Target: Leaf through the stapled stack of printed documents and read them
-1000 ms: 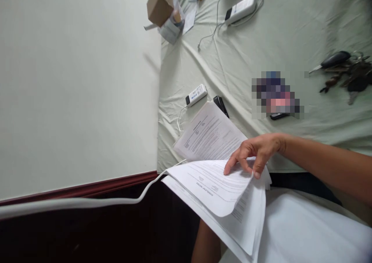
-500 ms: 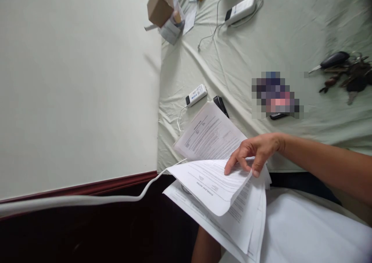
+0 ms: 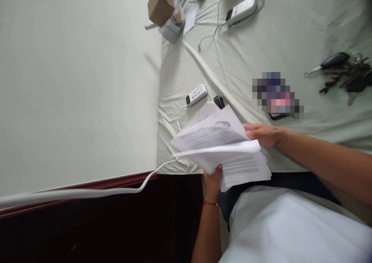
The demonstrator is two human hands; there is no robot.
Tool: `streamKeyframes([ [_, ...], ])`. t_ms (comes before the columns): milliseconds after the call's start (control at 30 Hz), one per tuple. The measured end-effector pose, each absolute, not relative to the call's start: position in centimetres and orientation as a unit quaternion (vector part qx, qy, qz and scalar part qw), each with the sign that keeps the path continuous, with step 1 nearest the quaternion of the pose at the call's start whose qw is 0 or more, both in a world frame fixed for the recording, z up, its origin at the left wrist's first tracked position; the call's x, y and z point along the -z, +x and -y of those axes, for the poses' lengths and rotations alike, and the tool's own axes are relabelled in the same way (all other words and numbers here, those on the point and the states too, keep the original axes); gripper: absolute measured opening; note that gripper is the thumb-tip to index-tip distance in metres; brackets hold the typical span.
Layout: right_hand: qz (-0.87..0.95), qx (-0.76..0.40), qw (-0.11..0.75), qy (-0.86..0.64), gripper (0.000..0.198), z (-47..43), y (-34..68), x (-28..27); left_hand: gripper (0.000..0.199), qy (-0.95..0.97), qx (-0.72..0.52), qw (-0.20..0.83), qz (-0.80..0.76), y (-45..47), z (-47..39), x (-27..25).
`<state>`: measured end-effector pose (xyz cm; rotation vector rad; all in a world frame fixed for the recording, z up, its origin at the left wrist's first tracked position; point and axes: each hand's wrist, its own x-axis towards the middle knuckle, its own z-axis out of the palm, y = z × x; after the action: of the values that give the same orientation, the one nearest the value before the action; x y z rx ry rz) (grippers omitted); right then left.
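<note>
A stack of printed white papers (image 3: 223, 146) is lifted over the near edge of a bed covered with a pale green sheet (image 3: 261, 42). My left hand (image 3: 213, 179) grips the stack's lower edge from below, a red thread on the wrist. My right hand (image 3: 263, 134) holds the stack's right side, fingers on the top sheets, which are blurred.
On the sheet lie a small white device with a cable (image 3: 197, 94), a black object (image 3: 219, 101) just behind the papers, a blurred-out item (image 3: 276, 94), a bunch of keys (image 3: 345, 73), a white power strip (image 3: 241, 8) and a cardboard box (image 3: 161, 4). A pale wall (image 3: 75, 81) stands left.
The sheets that hung down over my lap have been swung up and gathered into one stack. My left hand has come up to the stack's lower edge; my right hand shifted to its right side.
</note>
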<state>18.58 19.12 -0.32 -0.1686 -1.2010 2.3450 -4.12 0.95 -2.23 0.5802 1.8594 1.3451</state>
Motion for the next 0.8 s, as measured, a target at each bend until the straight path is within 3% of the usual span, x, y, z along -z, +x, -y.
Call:
streamKeyframes([
  [133, 0.416, -0.841, 0.34, -0.068, 0.076, -20.0, 18.4, 0.0, 0.061, 0.231, -0.531, 0.41, -0.704, -4.3, -0.8, 2.3],
  [300, 0.473, -0.742, 0.433, -0.196, 0.051, -20.7, 18.0, 1.0, 0.058, 0.233, -0.542, 0.399, -0.702, -4.5, -0.8, 2.8],
  [667, 0.622, -0.517, 0.429, -0.403, 0.025, -20.2, 17.1, 2.0, 0.058, 0.211, -0.546, 0.47, -0.66, -4.0, -0.3, 0.8],
  [800, 0.65, -0.421, 0.436, -0.459, 0.029, -20.3, 17.2, 2.1, 0.061, 0.202, -0.544, 0.516, -0.63, -3.1, -0.3, 0.5],
])
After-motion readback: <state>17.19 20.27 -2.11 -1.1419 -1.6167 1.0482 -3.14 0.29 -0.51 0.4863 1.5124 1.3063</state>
